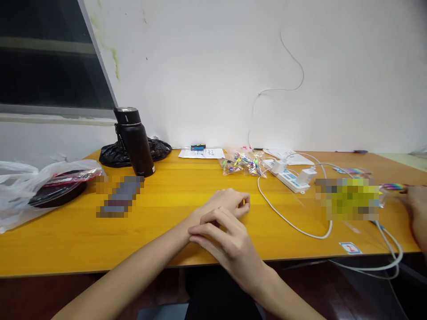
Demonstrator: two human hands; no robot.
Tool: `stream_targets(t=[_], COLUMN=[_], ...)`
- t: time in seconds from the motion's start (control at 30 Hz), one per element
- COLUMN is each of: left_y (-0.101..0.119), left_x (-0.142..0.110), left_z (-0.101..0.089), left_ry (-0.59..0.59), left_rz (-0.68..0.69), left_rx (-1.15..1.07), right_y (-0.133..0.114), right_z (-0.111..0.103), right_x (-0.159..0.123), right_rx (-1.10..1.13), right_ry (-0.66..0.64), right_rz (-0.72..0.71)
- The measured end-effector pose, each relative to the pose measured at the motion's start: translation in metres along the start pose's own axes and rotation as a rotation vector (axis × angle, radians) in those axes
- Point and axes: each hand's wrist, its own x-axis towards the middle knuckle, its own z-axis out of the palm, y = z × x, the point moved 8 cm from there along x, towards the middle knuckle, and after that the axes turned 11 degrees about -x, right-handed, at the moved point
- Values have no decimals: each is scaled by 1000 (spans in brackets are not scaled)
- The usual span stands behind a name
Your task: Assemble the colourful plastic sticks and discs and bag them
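Note:
My left hand (227, 202) hovers over or rests on the yellow wooden table (160, 240), its fingers loosely curled and the thumb close to the index finger. Nothing shows in it. Across my left wrist lies my right hand (230, 240), fingers bent and tips drawn together against the forearm. I see no object between those fingertips. Beyond my hands are clear plastic bags of small colourful pieces (243, 163) and a white power strip (288, 178) with white chargers plugged in.
At left stand a black bottle (136, 144), a black plastic bag (115, 155) and a white bag with a dark round container (60, 189). A screwdriver (198, 147) lies on paper at the back. White cables (283, 218) loop rightward. Another person's hand (416, 204) is at far right.

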Motion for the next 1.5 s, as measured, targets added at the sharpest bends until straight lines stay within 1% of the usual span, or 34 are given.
stream_targets(t=[0.1,0.27,0.37,0.43,0.5,0.6,0.7,0.8,0.9,1.13,1.2,1.23,1.3,1.37,1.4,1.43,1.47,1.5], left_y=[9,23,25,20,12,3,-4,-16,-29,-50,-55,-59,-66,-76,-81,-86,-90,-95], left_x=[1,5,8,8,6,-1,-11,-20,-25,-30,-30,-31,-32,-33,-33,-34,-35,-35], left_z=[0,-3,-2,0,0,-8,-19,-28,-34,-43,-45,-46,-49,-51,-52,-53,-54,-54], left_ry=[-18,-50,-63,-83,-85,-28,32,58,71,86,87,89,93,98,103,109,117,125], left_rz=[0,26,29,5,-18,-21,-10,-48,-96,-176,-188,-195,-210,-226,-230,-233,-235,-238], left_rx=[102,199,235,239,249,279,254,207,177,148,130,124,113,109,106,102,97,92], right_y=[2,8,14,21,30,42,47,46,44,54,60,65,82,103,112,121,128,133], right_z=[-8,-14,-17,-18,-16,-9,1,5,3,-11,-17,-22,-38,-59,-69,-80,-93,-105], right_x=[2,3,1,-2,-9,-28,-50,-65,-76,-99,-114,-126,-163,-214,-241,-266,-291,-316], right_rx=[47,83,143,263,440,775,1104,1320,1388,1295,1217,1151,945,644,473,306,128,-38], right_ry=[-2,-19,-26,-38,-57,-75,-30,24,57,96,108,119,146,100,35,-28,-60,-95], right_rz=[37,145,225,327,464,694,896,1003,1063,1121,1130,1143,1188,1264,1278,1263,1281,1330])
